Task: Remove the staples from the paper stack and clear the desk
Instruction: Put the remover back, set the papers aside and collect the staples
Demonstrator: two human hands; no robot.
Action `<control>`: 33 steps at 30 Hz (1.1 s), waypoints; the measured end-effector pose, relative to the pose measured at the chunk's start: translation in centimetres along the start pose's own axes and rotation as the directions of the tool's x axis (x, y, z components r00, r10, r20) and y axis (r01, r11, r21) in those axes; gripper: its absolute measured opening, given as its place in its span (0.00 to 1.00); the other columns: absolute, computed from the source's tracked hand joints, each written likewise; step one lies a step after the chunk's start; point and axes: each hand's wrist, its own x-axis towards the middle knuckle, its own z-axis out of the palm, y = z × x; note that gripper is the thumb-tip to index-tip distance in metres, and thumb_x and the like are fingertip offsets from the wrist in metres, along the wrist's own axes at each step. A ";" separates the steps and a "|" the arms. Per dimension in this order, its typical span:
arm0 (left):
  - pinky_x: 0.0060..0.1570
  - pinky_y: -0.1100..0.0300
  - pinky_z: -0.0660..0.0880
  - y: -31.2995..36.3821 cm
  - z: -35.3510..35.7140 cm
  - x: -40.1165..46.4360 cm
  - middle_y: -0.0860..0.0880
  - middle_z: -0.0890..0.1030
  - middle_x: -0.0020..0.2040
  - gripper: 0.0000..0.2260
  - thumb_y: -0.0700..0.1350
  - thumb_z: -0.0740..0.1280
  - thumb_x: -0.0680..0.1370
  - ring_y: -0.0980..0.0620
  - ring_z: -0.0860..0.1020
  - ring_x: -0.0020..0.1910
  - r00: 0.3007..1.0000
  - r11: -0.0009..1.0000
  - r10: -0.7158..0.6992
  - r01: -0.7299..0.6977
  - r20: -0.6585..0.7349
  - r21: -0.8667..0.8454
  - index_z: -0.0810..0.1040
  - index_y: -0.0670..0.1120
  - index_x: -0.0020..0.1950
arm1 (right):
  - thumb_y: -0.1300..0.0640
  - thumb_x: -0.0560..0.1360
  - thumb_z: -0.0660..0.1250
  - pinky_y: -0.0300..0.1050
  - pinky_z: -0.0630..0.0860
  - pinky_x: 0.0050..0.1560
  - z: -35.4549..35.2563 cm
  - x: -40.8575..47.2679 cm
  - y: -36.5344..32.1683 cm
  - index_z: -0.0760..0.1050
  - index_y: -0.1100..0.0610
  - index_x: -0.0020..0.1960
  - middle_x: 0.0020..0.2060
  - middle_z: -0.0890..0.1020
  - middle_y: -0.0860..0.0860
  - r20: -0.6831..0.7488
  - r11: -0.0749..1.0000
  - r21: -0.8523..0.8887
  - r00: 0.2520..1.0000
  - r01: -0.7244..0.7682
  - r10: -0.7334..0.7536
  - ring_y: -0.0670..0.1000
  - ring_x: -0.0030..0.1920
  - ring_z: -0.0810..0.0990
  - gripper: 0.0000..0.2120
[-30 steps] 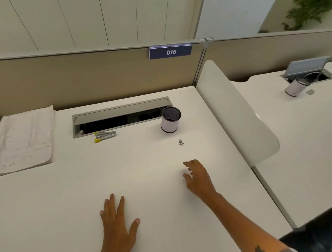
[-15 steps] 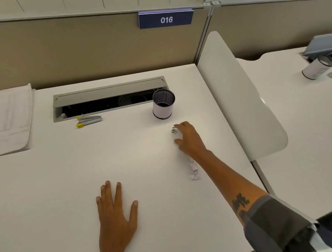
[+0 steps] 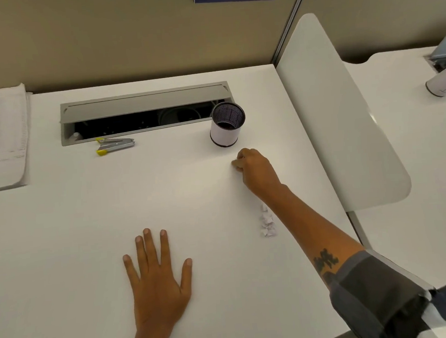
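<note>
My right hand (image 3: 253, 170) rests on the white desk (image 3: 63, 246) just in front of the mesh pen cup (image 3: 226, 125). Its fingertips are pinched together where the small loose staples lay; the staples themselves are hidden under them. My left hand (image 3: 158, 281) lies flat on the desk near the front, fingers spread, holding nothing. The paper stack (image 3: 0, 137) sits at the far left edge. A silver staple remover with yellow tips (image 3: 114, 145) lies by the cable slot.
Small crumpled white paper bits (image 3: 266, 221) lie beside my right forearm. An open grey cable tray (image 3: 144, 113) runs along the back. A white divider panel (image 3: 339, 113) bounds the desk on the right; beyond it another desk holds a cup (image 3: 443, 84).
My right hand reached forward from mid-desk to the staples near the cup and closed its fingertips over them. The left hand stayed flat. The view tilted down.
</note>
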 end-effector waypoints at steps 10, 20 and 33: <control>0.80 0.32 0.49 -0.1 -0.2 0.1 0.41 0.45 0.86 0.39 0.63 0.55 0.80 0.40 0.47 0.86 1.000 1.000 -0.008 0.008 0.026 -0.007 0.48 0.47 0.86 | 0.79 0.63 0.65 0.50 0.72 0.27 -0.7 0.5 -0.7 0.70 0.65 0.30 0.34 0.73 0.58 0.064 0.992 -0.123 0.998 0.017 -0.010 0.59 0.35 0.70 0.11; 0.80 0.32 0.49 -0.2 -0.2 0.1 0.41 0.45 0.86 0.39 0.64 0.55 0.80 0.40 0.46 0.86 0.999 1.000 -0.013 0.014 0.040 -0.011 0.47 0.47 0.86 | 0.70 0.68 0.65 0.55 0.80 0.34 -1.9 0.4 0.5 0.81 0.67 0.36 0.34 0.82 0.62 0.013 0.973 0.106 0.979 -0.205 0.205 0.62 0.38 0.81 0.06; 0.80 0.32 0.49 -0.2 -0.3 0.2 0.41 0.45 0.87 0.39 0.64 0.54 0.80 0.40 0.47 0.86 0.999 1.000 -0.013 0.014 0.044 -0.015 0.49 0.47 0.86 | 0.61 0.74 0.75 0.18 0.68 0.41 -12.5 6.6 -1.9 0.89 0.57 0.48 0.44 0.89 0.52 -0.191 0.955 0.274 0.967 -0.113 0.169 0.42 0.40 0.80 0.05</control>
